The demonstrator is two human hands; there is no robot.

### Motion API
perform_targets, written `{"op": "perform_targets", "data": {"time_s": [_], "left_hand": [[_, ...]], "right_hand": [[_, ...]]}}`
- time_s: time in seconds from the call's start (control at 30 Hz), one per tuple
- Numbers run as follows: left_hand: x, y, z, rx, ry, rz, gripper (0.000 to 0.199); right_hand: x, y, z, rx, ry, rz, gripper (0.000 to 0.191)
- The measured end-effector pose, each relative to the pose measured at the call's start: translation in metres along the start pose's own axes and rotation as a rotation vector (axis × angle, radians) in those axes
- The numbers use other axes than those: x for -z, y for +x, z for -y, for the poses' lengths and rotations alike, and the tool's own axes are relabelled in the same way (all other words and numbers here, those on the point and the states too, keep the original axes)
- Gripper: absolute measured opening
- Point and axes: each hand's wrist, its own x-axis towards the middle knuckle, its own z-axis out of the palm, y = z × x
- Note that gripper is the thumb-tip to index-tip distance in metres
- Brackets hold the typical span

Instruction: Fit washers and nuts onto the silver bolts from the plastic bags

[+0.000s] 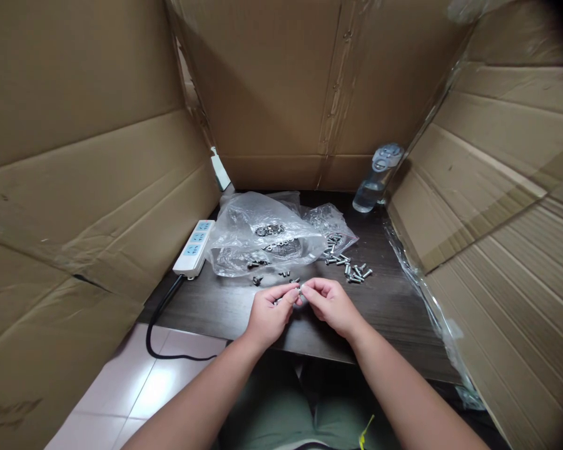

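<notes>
My left hand and my right hand meet above the front of the dark table. Both are closed, pinching a small silvery metal fastener between thumbs and fingers; it is too small to tell whether it is a bolt, a nut or both. Another bit of metal glints inside the curled left fingers. Just beyond the hands lie a few small dark fasteners. Loose silver bolts are heaped to the right, spilling from a clear plastic bag. A larger clear bag holds small metal parts.
A white power strip with a black cable sits at the table's left edge. A water bottle stands at the back right. Cardboard walls enclose the table on the left, back and right.
</notes>
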Motion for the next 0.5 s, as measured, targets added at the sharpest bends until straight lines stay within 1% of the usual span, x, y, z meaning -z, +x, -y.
{"op": "perform_targets", "data": {"time_s": [0.1, 0.2, 0.33, 0.5], "left_hand": [[0.0010, -0.0005, 0.0006, -0.049, 0.108, 0.026, 0.034], [0.0018, -0.0005, 0.0013, -0.102, 0.197, 0.023, 0.032], [0.0018, -0.0004, 0.0010, -0.135, 0.261, 0.006, 0.030], [0.0023, -0.0023, 0.0003, -0.188, 0.305, 0.013, 0.023]], "right_hand": [[0.0005, 0.0004, 0.0007, -0.008, -0.021, -0.018, 0.041], [0.0005, 0.0003, 0.0005, -0.006, -0.026, -0.034, 0.040], [0.0011, -0.0006, -0.0005, 0.016, -0.024, -0.051, 0.038], [0.0013, -0.0013, 0.0000, 0.043, -0.047, -0.046, 0.038]]}}
